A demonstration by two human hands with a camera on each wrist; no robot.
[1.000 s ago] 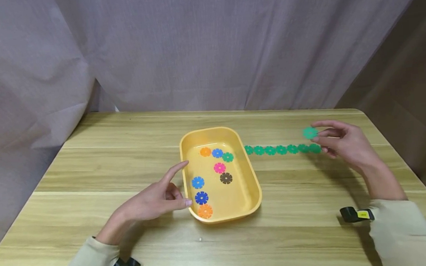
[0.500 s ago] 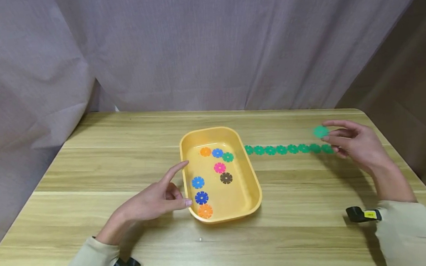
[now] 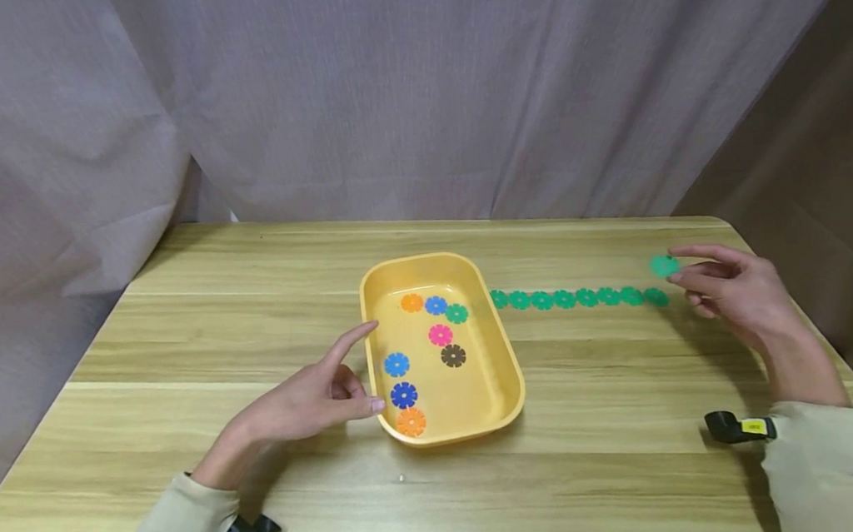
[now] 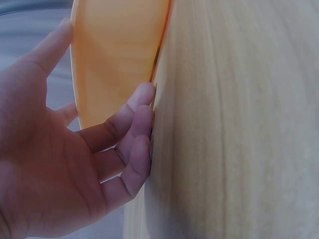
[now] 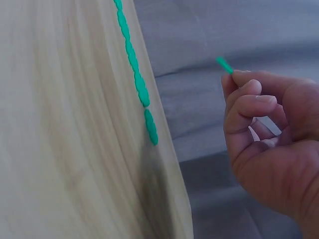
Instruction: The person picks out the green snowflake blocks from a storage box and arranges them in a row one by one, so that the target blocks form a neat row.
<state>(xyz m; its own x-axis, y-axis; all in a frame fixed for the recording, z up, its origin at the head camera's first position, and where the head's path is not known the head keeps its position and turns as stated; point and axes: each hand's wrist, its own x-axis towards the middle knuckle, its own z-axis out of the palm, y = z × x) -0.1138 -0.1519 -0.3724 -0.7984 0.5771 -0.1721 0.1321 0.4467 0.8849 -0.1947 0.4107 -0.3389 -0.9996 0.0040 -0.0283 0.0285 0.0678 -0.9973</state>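
My right hand (image 3: 744, 291) pinches a green snowflake disc (image 3: 665, 266) between thumb and fingertips, raised above the right end of a row of similar discs. In the right wrist view, the pinched disc shows edge-on. That row of green snowflake discs (image 3: 564, 298) lies flat on the table, running right from the tray. My left hand (image 3: 294, 402) is at the left side of a yellow tray (image 3: 506, 377), index finger and thumb spread with their tips at its rim. The left wrist view shows the other fingers (image 4: 137, 167) bent beside the outer wall.
Inside the tray lie several loose discs, among them a pink disc (image 3: 440, 335), a brown disc (image 3: 453, 356) and a dark blue disc (image 3: 403, 395). A grey curtain (image 3: 383, 94) hangs behind the wooden table (image 3: 602, 486). Each wrist wears a black camera (image 3: 723, 427).
My right hand has moved right with a green disc pinched in it. The row's rightmost disc has shifted right and now lies at the row's end. My left hand and the tray have stayed put.
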